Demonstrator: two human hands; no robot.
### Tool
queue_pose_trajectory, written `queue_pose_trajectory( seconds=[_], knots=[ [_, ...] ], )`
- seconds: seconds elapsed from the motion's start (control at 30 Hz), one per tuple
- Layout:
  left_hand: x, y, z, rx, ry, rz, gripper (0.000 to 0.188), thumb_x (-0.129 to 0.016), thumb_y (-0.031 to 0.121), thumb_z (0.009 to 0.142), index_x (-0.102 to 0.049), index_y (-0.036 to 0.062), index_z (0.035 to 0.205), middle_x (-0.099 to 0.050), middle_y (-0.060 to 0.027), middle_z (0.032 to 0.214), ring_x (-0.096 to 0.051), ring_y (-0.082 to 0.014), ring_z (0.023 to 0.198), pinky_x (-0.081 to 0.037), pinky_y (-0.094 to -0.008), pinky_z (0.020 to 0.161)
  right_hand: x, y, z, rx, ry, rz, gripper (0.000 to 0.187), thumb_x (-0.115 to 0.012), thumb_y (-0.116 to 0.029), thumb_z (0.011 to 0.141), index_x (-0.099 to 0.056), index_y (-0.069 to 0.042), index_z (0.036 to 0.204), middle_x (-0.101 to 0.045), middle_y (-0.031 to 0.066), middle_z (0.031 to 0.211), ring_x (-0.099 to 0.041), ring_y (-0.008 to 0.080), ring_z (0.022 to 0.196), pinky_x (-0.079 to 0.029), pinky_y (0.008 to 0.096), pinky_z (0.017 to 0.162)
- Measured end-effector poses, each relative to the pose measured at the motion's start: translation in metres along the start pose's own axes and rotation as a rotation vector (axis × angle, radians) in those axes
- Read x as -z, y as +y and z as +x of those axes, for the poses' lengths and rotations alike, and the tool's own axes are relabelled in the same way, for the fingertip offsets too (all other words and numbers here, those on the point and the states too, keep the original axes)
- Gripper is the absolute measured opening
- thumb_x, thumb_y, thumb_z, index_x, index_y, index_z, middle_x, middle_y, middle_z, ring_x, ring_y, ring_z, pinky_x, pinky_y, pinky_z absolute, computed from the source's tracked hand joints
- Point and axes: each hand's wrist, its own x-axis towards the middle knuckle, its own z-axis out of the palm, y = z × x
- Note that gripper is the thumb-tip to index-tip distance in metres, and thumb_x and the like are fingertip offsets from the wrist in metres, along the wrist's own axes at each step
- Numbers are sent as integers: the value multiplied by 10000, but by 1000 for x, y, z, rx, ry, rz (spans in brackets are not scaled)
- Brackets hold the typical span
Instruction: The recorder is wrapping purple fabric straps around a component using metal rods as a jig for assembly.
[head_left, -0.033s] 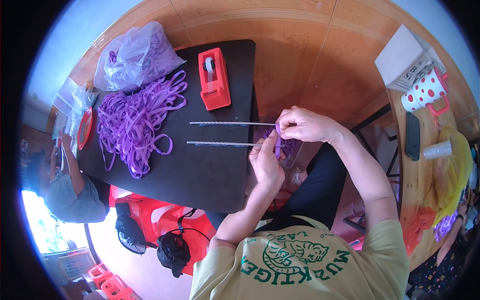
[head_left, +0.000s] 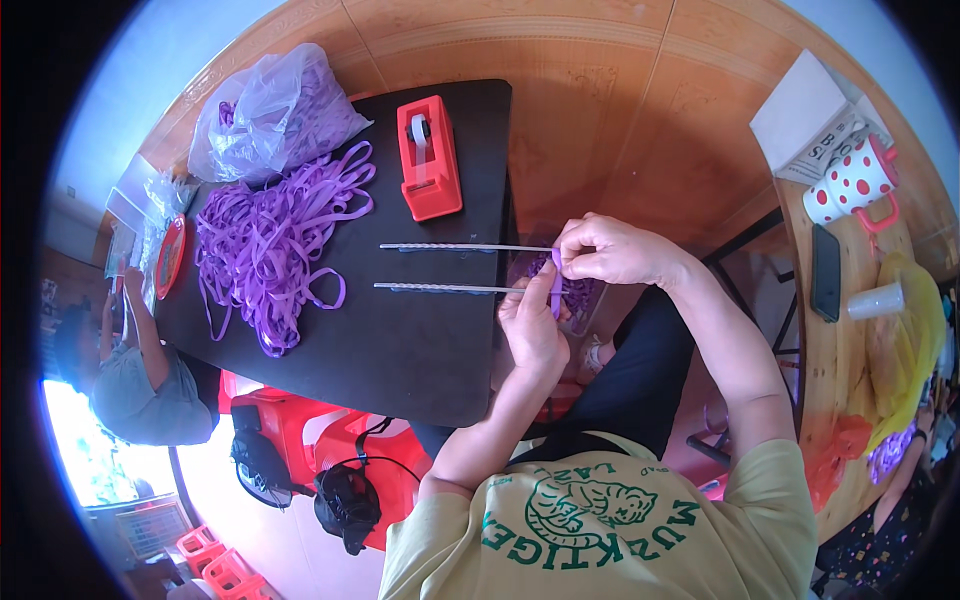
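The step in hand looks like working a purple band (head_left: pixel 556 284) at the free ends of two metal rods, the far rod (head_left: pixel 440 246) and the near rod (head_left: pixel 430 288), which lie side by side on the black table (head_left: pixel 400 360) and jut past its right edge. The band runs between the two rod ends, out beyond the table; whether it passes around both rods or only lies against them cannot be told, because fingers cover the crossings.

The right hand (head_left: pixel 580 252) is closed in a narrow pinch on the band beside the far rod's end. The left hand (head_left: pixel 540 300) grips the band lower down, thumb raised along it and the other fingers curled beneath, partly hidden, close against the near rod.

As a judgement, the next move calls for a light, even pull, with the band flat and untwisted between the hands, and for neither rod being nudged on the table. Loose bands (head_left: pixel 578 292) lie below the hands, and a tangled purple pile (head_left: pixel 265 240) sits well apart on the table's left side, near a red tape dispenser (head_left: pixel 432 180)
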Motion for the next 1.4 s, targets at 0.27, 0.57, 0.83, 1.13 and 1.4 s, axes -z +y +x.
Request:
queue_pose_trajectory(
  seconds=[0.27,0.57,0.83,1.13,1.4],
  knots=[
    [-1,3,-3,10,5,20,137,-650,125,840,-622,82,713,-554,3,596,-488,-105,454,-363,-234,447,5,26,-5,-53,-87,301,91,-685,-14,752,-683,31,831,-645,84,830,-587,146,779,-449,283,761],
    [-1,3,-4,-15,-4,25,166,-645,123,849,-600,93,692,-549,-1,595,-497,-109,458,-368,-240,452,-10,62,38,174,-292,543,69,-708,-21,755,-658,4,796,-639,77,995,-583,176,949,-446,303,840],
    [7,4,-15,23,-55,-46,160,-611,94,867,-606,59,710,-574,-9,627,-522,-92,533,-388,-219,534,-39,88,63,422,-387,918,113,-751,-75,726,-682,-4,780,-646,46,749,-584,170,935,-458,306,799],
    [12,6,-15,13,-77,12,69,-598,71,846,-627,32,797,-587,-44,657,-548,-135,587,-424,-270,594,-61,73,56,329,-394,1372,212,-755,-176,747,-673,9,809,-627,224,1004,-567,297,1053,-453,356,895],
    [12,5,-17,71,-64,-34,74,-598,91,868,-640,46,826,-642,-46,802,-626,-158,730,-455,-269,676,-58,69,45,146,-270,1259,238,-693,-53,769,-653,45,983,-644,177,1021,-638,218,886,-509,294,811]
  ],
)
